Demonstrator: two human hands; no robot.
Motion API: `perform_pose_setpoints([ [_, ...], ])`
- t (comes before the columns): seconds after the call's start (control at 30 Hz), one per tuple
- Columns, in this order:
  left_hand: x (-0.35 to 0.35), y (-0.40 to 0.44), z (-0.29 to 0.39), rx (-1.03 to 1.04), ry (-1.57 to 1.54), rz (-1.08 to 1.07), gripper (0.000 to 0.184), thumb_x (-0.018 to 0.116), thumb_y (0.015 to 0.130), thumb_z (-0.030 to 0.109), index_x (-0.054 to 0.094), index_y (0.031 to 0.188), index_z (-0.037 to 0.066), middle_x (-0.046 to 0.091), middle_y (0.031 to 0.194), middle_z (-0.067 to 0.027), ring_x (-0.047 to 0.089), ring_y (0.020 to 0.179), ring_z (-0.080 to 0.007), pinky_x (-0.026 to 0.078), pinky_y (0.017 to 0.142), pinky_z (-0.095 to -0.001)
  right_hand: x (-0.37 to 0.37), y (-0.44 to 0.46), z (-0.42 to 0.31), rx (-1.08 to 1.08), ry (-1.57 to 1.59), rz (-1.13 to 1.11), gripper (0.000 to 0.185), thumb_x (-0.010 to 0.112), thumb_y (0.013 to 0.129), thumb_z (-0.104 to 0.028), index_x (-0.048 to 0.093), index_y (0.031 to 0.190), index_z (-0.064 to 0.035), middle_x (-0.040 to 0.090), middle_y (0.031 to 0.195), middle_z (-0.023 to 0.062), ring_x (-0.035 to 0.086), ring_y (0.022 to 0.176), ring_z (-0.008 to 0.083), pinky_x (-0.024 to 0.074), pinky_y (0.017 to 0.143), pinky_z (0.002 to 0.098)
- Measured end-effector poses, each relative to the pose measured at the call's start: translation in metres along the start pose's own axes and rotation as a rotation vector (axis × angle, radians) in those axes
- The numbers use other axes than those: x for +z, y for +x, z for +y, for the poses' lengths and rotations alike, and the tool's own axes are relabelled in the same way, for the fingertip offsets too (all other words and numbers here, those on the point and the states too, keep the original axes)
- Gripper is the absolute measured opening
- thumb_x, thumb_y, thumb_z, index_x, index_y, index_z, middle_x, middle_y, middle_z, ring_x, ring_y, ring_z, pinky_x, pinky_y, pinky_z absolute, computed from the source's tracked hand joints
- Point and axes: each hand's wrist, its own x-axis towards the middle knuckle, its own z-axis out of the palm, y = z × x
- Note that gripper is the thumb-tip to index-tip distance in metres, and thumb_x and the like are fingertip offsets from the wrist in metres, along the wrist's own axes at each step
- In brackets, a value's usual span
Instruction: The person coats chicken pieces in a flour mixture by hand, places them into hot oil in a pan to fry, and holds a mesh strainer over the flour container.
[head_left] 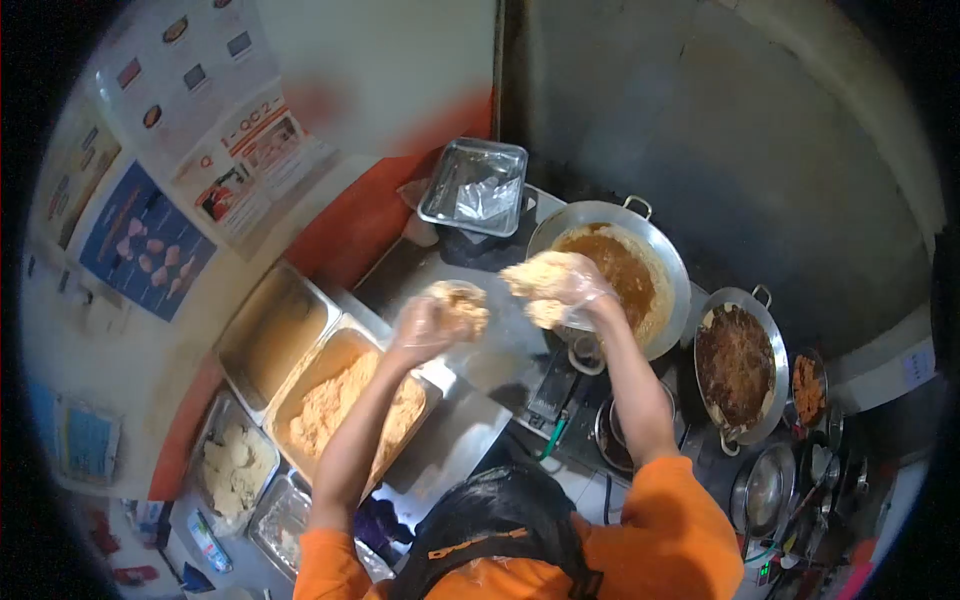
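Observation:
My left hand (422, 328), in a clear plastic glove, is closed around a crumbly, flour-coated piece (464, 309) that looks like breaded chicken. It is above the steel counter, just right of the flour tub. My right hand (583, 285), also gloved, grips pale breaded chicken pieces (540, 278) with shaggy coating. That hand is raised over the left side of a large wok (672, 285) of brown, foamy oil. Below and left of my left forearm sits the deep steel tub (283, 405) of orange-tinted breading flour (340, 395).
A second wok (740, 370) with dark bubbling oil stands to the right. Behind is a steel tray (473, 187) with clear plastic in it. Another steel pan (278, 335) and a container of white batter or flour (238, 462) are at left. Pans and ladles (820, 465) crowd the right.

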Motion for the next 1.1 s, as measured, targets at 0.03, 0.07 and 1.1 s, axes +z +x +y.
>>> perform_pose_setpoints([
  [0.03, 0.022, 0.024, 0.005, -0.018, -0.051, -0.033, 0.039, 0.076, 0.079, 0.011, 0.067, 0.117, 0.004, 0.074, 0.107, -0.0100, 0.070, 0.095, -0.0187, 0.058, 0.087, -0.0341, -0.024, -0.007, 0.012, 0.020, -0.267, 0.091, 0.029, 0.079, 0.079, -0.015, 0.073, 0.106, -0.0061, 0.075, 0.102, 0.0100, 0.072, 0.093, 0.0209, 0.0564, 0.085, 0.0331],
  [0.07, 0.044, 0.047, 0.008, -0.037, -0.109, -0.066, 0.039, 0.076, 0.078, 0.012, 0.069, 0.115, 0.005, 0.074, 0.107, -0.0097, 0.070, 0.095, -0.0188, 0.057, 0.087, -0.0337, -0.044, -0.014, 0.026, 0.047, -0.538, 0.180, 0.028, 0.078, 0.080, -0.013, 0.073, 0.106, -0.0055, 0.075, 0.102, 0.0123, 0.072, 0.093, 0.0232, 0.0565, 0.085, 0.0339],
  [1.1, -0.111, -0.239, -0.077, -0.525, 0.764, -0.221, 0.029, 0.071, 0.069, 0.006, 0.067, 0.098, 0.008, 0.069, 0.100, -0.0162, 0.068, 0.099, -0.0334, 0.055, 0.082, -0.0440, 0.316, 0.048, -0.008, -0.621, -0.717, -0.785, 0.024, 0.064, 0.083, -0.016, 0.069, 0.104, -0.0056, 0.071, 0.098, 0.0203, 0.069, 0.089, 0.0350, 0.0549, 0.080, 0.0427],
])
